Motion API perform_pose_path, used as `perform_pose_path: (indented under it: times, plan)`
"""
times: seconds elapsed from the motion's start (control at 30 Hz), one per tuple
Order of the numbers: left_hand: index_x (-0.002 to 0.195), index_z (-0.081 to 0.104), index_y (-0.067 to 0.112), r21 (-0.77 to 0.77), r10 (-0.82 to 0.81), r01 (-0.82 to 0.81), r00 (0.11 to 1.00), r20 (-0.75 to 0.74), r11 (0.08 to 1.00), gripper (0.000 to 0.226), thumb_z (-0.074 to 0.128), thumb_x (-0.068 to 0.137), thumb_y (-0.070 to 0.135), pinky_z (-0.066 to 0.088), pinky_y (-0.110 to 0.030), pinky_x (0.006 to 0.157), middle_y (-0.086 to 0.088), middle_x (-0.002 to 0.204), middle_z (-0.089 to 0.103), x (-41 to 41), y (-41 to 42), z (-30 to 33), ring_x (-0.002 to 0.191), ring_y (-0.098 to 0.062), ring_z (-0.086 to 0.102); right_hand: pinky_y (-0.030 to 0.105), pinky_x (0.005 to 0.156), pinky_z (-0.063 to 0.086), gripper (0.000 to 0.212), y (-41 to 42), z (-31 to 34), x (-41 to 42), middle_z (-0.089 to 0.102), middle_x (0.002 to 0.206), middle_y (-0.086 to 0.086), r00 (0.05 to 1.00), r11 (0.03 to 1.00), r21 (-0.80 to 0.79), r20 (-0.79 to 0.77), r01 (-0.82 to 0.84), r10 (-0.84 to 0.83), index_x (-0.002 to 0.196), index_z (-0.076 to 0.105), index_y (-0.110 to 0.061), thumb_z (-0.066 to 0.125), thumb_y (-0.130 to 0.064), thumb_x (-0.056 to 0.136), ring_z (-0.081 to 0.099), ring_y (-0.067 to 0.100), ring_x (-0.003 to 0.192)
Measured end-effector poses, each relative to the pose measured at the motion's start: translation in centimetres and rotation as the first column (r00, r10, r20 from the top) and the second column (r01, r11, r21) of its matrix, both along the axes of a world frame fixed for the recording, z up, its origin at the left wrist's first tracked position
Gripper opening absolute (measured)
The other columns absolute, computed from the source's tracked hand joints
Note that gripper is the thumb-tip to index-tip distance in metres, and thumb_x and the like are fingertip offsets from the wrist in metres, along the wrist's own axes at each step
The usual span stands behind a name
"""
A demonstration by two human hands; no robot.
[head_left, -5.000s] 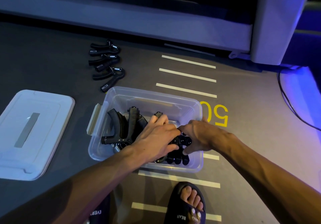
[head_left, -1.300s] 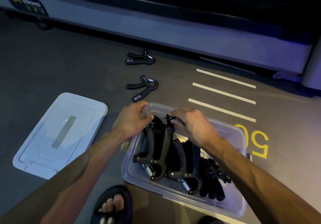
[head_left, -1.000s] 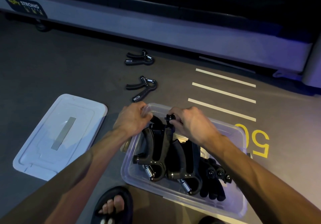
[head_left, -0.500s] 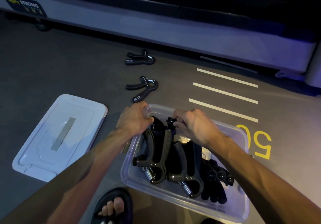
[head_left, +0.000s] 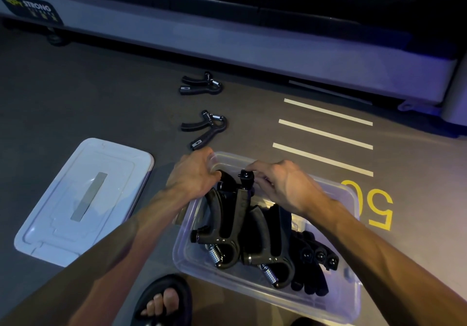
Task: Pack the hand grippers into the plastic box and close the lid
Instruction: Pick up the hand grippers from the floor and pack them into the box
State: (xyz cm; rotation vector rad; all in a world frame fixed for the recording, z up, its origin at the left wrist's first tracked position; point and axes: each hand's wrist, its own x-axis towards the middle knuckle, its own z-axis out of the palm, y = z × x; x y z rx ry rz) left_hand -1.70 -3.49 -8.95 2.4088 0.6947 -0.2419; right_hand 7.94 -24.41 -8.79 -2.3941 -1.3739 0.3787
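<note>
Several grippers (head_left: 242, 234) sat in the box (head_left: 336, 303), both hands' fingers (head_left: 255, 169) clamped on one; two grippers (head_left: 204, 128) and the lid (head_left: 50, 222) remained on the floor.

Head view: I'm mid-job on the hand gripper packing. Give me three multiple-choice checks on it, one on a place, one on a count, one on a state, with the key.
1. Where is the lid?
A. On the floor, left of the plastic box
B. Clipped on the box
C. Leaning on the grey base

2. How many hand grippers lie on the floor outside the box?
A. None
B. Two
C. Five

3. What is the left hand doing?
A. Lifting the lid
B. Hanging idle at the person's side
C. Reaching over the box's far left corner onto a black gripper inside

Key: 1 A, the lid lies flat on the floor, apart from the open box. 2 B, the far gripper and the near gripper lie beyond the box. 3 C, its fingers curl at the handle there, while the right hand meets the upright gripper.
</note>
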Motion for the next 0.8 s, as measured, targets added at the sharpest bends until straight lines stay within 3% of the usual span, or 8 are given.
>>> perform_pose_path:
  times: [0.1, 0.2, 0.33, 0.43, 0.53, 0.63, 0.8]
  plan:
    - [0.1, 0.057, 0.031, -0.065, -0.066, 0.068, 0.997, 0.032, 0.996, 0.019, 0.067, 0.09, 0.044, 0.038, -0.026, 0.059, 0.015, 0.084, 0.061, -0.5, 0.5, 0.0, 0.079, -0.01, 0.059, 0.038, 0.06, 0.054, 0.025, -0.1, 0.2, 0.1, 0.066, 0.071, -0.002, 1.0, 1.0, 0.012, -0.017, 0.022, -0.021, 0.118, 0.054, -0.033, 0.046, -0.029, 0.095, 0.063, 0.023, 0.063]
    - [0.103, 0.064, 0.031, -0.179, 0.022, -0.001, 0.993, 0.116, 0.984, 0.028, 0.056, 0.095, 0.057, 0.043, -0.027, 0.069, 0.018, 0.092, 0.065, -0.4, 0.9, 0.2, 0.084, 0.003, 0.059, 0.036, 0.066, 0.054, 0.025, -0.1, 0.9, 0.1, 0.072, 0.077, -0.003, 0.998, 0.996, 0.069, -0.026, 0.055, -0.053, 0.116, 0.06, -0.031, 0.046, -0.034, 0.096, 0.065, 0.02, 0.067]
    - [0.095, 0.072, 0.024, -0.288, 0.258, -0.204, 0.952, 0.166, 0.936, 0.036, 0.047, 0.102, 0.048, 0.055, -0.034, 0.077, 0.006, 0.085, 0.074, 0.5, 3.0, -1.8, 0.083, -0.018, 0.071, 0.034, 0.07, 0.057, 0.02, 0.1, 2.1, 0.4, 0.075, 0.081, -0.009, 0.966, 0.941, 0.253, -0.185, 0.226, -0.182, 0.109, 0.069, -0.022, 0.055, -0.024, 0.096, 0.071, 0.01, 0.069]
    - [0.099, 0.075, 0.027, -0.167, 0.151, -0.136, 0.985, 0.078, 0.977, 0.024, 0.053, 0.1, 0.035, 0.053, -0.033, 0.088, -0.002, 0.102, 0.074, 1.5, 5.0, -4.8, 0.095, -0.025, 0.07, 0.037, 0.068, 0.059, 0.014, 0.5, 2.2, 1.3, 0.074, 0.078, -0.01, 0.922, 0.886, 0.306, -0.282, 0.347, -0.264, 0.104, 0.07, -0.02, 0.058, -0.018, 0.097, 0.07, 0.01, 0.062]
    - [0.111, 0.074, 0.029, 0.012, -0.038, 0.039, 0.999, -0.006, 0.999, 0.028, 0.053, 0.099, 0.015, 0.036, -0.028, 0.1, -0.004, 0.119, 0.064, 3.0, 6.8, -8.1, 0.113, -0.022, 0.06, 0.034, 0.066, 0.059, 0.013, 1.0, 1.8, 2.4, 0.074, 0.077, -0.007, 0.874, 0.854, 0.301, -0.381, 0.424, -0.3, 0.102, 0.07, -0.021, 0.059, -0.017, 0.097, 0.068, 0.01, 0.057]
    - [0.128, 0.067, 0.03, 0.095, -0.138, 0.147, 0.985, -0.102, 0.985, 0.036, 0.05, 0.1, 0.016, 0.02, -0.028, 0.108, -0.01, 0.145, 0.048, 4.2, 8.1, -10.0, 0.136, -0.028, 0.041, 0.026, 0.067, 0.056, 0.013, 1.8, 1.2, 3.5, 0.075, 0.078, -0.007, 0.853, 0.847, 0.29, -0.424, 0.446, -0.304, 0.102, 0.07, -0.024, 0.059, -0.018, 0.097, 0.068, 0.006, 0.064]
    - [0.136, 0.061, 0.031, 0.1, -0.186, 0.21, 0.961, -0.204, 0.973, 0.036, 0.052, 0.102, 0.025, 0.025, -0.037, 0.116, -0.006, 0.162, 0.031, 5.7, 9.0, -10.8, 0.143, -0.035, 0.028, 0.019, 0.068, 0.051, 0.014, 2.6, 0.0, 4.7, 0.074, 0.081, -0.008, 0.844, 0.865, 0.24, -0.44, 0.44, -0.307, 0.104, 0.069, -0.024, 0.059, -0.017, 0.097, 0.067, 0.002, 0.067]
